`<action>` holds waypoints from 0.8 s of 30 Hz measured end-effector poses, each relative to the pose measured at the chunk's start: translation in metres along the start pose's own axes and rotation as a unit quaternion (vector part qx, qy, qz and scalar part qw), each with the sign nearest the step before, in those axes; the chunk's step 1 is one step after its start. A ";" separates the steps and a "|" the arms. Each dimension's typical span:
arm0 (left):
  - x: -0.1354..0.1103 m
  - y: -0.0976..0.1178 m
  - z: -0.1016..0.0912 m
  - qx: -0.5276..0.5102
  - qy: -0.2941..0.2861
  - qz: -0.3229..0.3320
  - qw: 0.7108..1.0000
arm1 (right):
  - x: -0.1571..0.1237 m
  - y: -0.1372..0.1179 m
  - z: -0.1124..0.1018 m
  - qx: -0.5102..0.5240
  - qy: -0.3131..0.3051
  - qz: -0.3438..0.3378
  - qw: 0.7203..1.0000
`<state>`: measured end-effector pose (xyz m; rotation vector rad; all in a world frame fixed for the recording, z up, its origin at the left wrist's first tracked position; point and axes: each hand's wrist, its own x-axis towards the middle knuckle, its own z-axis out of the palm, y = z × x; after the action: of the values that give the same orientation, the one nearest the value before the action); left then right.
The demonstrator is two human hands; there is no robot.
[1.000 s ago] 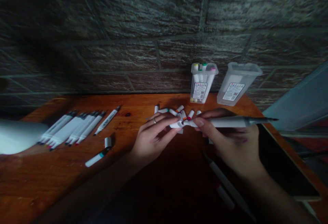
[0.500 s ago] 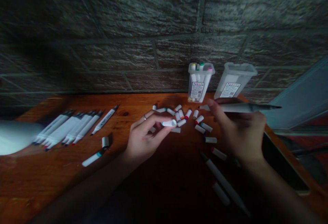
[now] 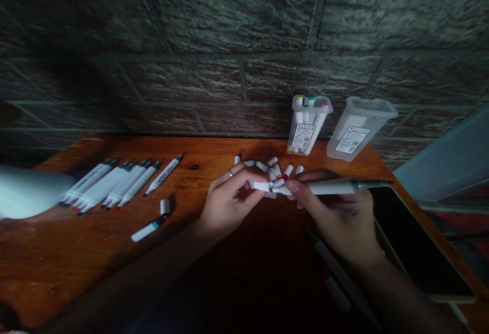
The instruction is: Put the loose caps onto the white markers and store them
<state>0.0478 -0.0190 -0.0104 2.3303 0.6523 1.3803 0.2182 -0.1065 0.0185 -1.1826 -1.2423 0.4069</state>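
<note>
My left hand [image 3: 229, 201] pinches a small white marker cap [image 3: 262, 186] between thumb and fingers. In my right hand [image 3: 336, 217] lies a long grey-white marker [image 3: 332, 187], held level with its dark tip pointing right. The cap's end meets the marker's left end over the wooden table [image 3: 95, 252]. Just behind the hands lie several loose caps with coloured ends [image 3: 273, 167]. A ring shows on my left hand.
A row of several white markers [image 3: 114, 184] lies at the left, with one uncapped marker [image 3: 147, 229] and a loose cap [image 3: 164, 206] nearer me. Two clear plastic cases [image 3: 307, 125] [image 3: 359, 129] stand by the brick wall. A dark tablet [image 3: 412, 242] lies at right.
Half a second ago my right hand held the marker up and away to the right; now it has come back down so its end meets the cap in my left hand.
</note>
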 end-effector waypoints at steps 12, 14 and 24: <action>-0.001 0.002 0.001 -0.004 0.004 0.003 1.000 | -0.001 -0.006 0.001 0.017 -0.004 0.027 0.999; 0.000 0.001 0.000 -0.018 0.002 0.017 1.000 | 0.001 -0.009 -0.003 0.034 -0.004 0.048 0.998; -0.003 -0.002 0.015 -0.286 -0.042 -0.169 0.942 | 0.006 -0.003 -0.015 0.059 -0.028 0.071 0.995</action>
<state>0.0590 -0.0201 -0.0201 1.7123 0.5075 1.1173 0.2321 -0.1100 0.0261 -1.1681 -1.1698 0.6136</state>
